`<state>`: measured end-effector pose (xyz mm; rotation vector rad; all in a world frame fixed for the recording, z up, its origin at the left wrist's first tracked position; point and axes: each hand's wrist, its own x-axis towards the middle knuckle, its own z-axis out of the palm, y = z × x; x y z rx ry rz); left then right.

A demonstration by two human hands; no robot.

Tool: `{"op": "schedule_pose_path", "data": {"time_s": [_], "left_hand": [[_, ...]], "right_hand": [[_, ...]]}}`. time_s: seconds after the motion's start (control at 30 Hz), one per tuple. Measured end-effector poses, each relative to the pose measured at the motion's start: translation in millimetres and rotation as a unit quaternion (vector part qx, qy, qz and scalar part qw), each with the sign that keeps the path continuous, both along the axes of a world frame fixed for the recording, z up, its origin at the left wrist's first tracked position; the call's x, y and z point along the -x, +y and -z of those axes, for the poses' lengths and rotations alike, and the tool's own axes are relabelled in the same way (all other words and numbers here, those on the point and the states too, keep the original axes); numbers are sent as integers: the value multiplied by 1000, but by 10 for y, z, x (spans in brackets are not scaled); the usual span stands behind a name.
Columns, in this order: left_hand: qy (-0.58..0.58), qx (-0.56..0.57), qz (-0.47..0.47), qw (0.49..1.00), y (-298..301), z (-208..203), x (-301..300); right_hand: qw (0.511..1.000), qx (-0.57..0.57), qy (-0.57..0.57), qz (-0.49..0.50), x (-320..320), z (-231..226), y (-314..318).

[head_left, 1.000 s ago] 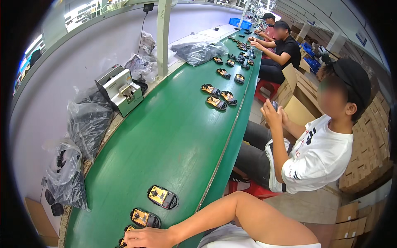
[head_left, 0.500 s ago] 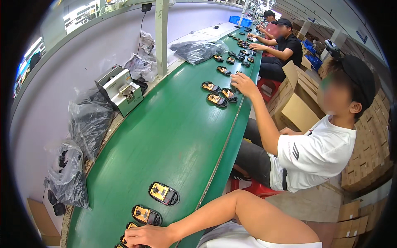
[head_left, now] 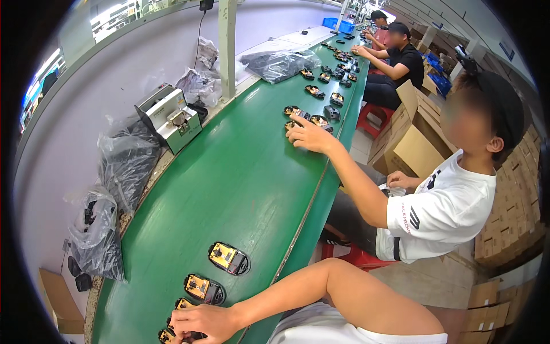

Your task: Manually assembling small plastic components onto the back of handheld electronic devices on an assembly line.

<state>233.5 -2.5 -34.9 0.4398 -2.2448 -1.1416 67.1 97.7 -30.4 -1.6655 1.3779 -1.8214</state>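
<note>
My right hand [head_left: 206, 323] is at the bottom of the head view, fingers curled down over an opened computer mouse at the near end of a row. The fingertips and much of that mouse are hidden. Around them lie more opened mice with yellow circuit boards in black shells: one half-covered mouse [head_left: 182, 304] against the fingers, another mouse [head_left: 204, 288] just beyond, and a separate mouse [head_left: 228, 258] farther along the green belt [head_left: 229, 189]. My left hand is out of the picture.
A co-worker's hand [head_left: 309, 136] reaches over several opened mice on the belt. More mice [head_left: 341, 71] lie farther along. Left of the belt are a grey-white machine [head_left: 172, 120] and plastic bags of black parts [head_left: 97, 241]. An open carton [head_left: 412, 126] stands behind the co-worker.
The co-worker's hand has moved left and nearer, onto the mice, and a dark mouse now shows at the belt's edge. My right hand stays over the same row; the view has shifted slightly.
</note>
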Motion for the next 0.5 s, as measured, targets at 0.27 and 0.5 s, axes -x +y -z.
{"op": "schedule_pose_path", "data": {"time_s": [0.27,0.5], "left_hand": [[33,-13,-55,998,-4,201,-69],[18,10,-56,998,138,-50,160]], "right_hand": [[1000,-1,2,-21,-29,41,-20],[998,-36,52,2,151,-28,83]]}}
